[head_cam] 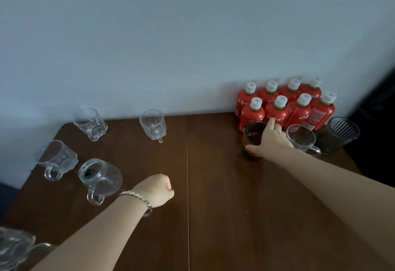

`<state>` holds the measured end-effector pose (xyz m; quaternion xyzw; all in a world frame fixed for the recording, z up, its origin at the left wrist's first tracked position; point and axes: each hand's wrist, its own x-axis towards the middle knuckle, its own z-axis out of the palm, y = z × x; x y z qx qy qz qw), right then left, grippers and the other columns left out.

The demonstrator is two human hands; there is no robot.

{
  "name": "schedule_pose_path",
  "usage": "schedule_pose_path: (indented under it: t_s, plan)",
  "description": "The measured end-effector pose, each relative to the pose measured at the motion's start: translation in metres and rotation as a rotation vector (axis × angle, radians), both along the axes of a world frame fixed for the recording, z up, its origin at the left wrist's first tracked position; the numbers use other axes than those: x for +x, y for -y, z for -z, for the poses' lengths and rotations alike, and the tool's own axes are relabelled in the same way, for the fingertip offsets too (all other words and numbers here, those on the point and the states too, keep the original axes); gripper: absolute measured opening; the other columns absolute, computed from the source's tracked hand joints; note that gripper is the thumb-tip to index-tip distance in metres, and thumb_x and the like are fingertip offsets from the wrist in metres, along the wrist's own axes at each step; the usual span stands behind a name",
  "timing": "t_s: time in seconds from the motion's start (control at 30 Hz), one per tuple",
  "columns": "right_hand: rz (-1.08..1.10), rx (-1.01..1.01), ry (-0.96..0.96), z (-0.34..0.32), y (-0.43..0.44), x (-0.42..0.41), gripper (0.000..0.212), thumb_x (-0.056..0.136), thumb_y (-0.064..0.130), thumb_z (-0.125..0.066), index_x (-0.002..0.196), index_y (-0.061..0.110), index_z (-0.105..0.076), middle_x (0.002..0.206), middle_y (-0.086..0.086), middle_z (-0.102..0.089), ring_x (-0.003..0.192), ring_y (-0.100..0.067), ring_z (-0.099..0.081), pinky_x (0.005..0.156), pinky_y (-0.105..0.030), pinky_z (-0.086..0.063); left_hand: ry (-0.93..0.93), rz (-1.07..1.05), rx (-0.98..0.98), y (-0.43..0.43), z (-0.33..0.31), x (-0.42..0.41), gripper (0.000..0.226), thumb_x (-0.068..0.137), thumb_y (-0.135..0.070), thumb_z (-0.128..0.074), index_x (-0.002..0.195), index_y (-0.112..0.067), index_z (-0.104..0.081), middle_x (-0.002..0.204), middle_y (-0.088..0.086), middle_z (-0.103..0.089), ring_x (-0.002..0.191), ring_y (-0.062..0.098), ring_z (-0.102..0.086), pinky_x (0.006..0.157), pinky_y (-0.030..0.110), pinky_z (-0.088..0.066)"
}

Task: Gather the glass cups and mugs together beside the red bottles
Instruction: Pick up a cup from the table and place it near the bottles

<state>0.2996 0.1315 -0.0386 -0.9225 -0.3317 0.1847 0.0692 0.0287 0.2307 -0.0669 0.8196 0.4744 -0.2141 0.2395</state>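
A brown-tinted glass tumbler (pixel 253 142) stands just in front of the red plastic bottles with white caps (pixel 284 110). It is gripped round the rim by the right hand (pixel 271 140). If it is pushed further in, a front bottle could be toppled. The clear glass handled mug (pixel 301 140) just beside it could be struck by the wrist. The left hand (pixel 158 189) is held as an empty fist over the dark wooden worktop (pixel 213 217), well left of the bottles. Several clear glass mugs (pixel 154 125) are scattered further left.
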Motion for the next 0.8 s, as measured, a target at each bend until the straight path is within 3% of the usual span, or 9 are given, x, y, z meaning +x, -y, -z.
schedule_pose_path:
  t_s: [0.1,0.2,0.4,0.53,0.7,0.8]
  plan:
    - [-0.15,-0.097,0.097,-0.014,0.011,-0.004,0.098,0.083,0.038,-0.069,0.151,0.005,-0.007,0.147,-0.019,-0.03,0.135,-0.037,-0.034,0.107,-0.044,-0.038,0.0,0.001,-0.016,0.005,-0.006,-0.001,0.026,0.094,-0.029,-0.049,0.109,-0.015,-0.064,0.107,0.001,-0.068,0.097,0.017,-0.064,0.086,0.028,-0.049]
    - [-0.319,-0.14,0.155,-0.035,0.016,-0.016,0.075,0.086,0.041,-0.064,0.145,0.011,-0.028,0.141,-0.013,-0.039,0.129,-0.032,-0.039,0.103,-0.042,-0.04,0.024,-0.015,-0.011,0.01,-0.019,-0.011,0.025,0.093,-0.029,-0.049,0.108,-0.015,-0.064,0.109,0.0,-0.066,0.103,0.018,-0.063,0.091,0.03,-0.05]
    - [-0.582,-0.252,-0.087,-0.056,0.012,-0.073,0.048,0.093,0.038,-0.055,0.136,0.019,-0.046,0.132,-0.002,-0.055,0.119,-0.019,-0.055,0.099,-0.03,-0.046,0.172,-0.135,0.178,-0.001,-0.047,-0.065,0.034,0.096,-0.024,-0.047,0.129,-0.016,-0.052,0.126,0.001,-0.061,0.108,0.019,-0.062,0.092,0.032,-0.051]
    - [-0.655,-0.28,-0.106,-0.044,0.009,-0.114,0.045,0.094,0.037,-0.054,0.134,0.019,-0.048,0.132,-0.002,-0.055,0.116,-0.018,-0.056,0.095,-0.029,-0.048,0.289,-0.291,0.346,-0.021,-0.055,-0.106,0.041,0.089,-0.014,-0.055,0.13,-0.015,-0.051,0.13,0.008,-0.053,0.111,0.027,-0.059,0.092,0.043,-0.052]
    - [-0.667,-0.315,-0.154,-0.024,0.008,-0.147,0.044,0.094,0.037,-0.053,0.135,0.02,-0.048,0.133,-0.001,-0.054,0.118,-0.017,-0.055,0.098,-0.031,-0.048,0.294,-0.466,0.339,-0.039,-0.044,-0.13,0.086,0.079,-0.023,-0.074,0.147,-0.007,-0.024,0.149,0.014,-0.031,0.139,0.031,-0.032,0.111,0.045,-0.035]
    - [-0.663,-0.336,-0.165,-0.015,0.009,-0.156,0.044,0.094,0.038,-0.052,0.134,0.02,-0.048,0.133,-0.001,-0.054,0.116,-0.017,-0.056,0.098,-0.031,-0.049,0.396,-0.61,0.205,-0.054,-0.031,-0.129,0.097,0.077,-0.026,-0.077,0.149,-0.004,-0.015,0.154,0.015,-0.025,0.141,0.031,-0.032,0.113,0.043,-0.033]
